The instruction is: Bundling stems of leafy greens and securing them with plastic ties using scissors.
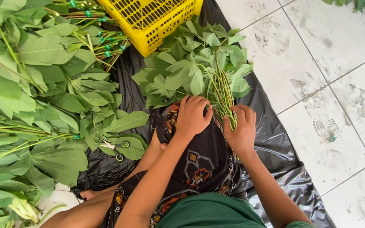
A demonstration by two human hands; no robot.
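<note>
Stems of the leafy bunch (pixel 222 95) run straight away from us, leaves far ahead. Our right hand (pixel 240 130) grips their near ends; our left hand (pixel 193 115) rests curled just beside.

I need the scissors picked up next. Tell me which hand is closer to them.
Left. The left hand rests on the leafy bundle over the knee, just across from the scissors lying on leaves to its left. The right hand grips the stems farther away.
</note>
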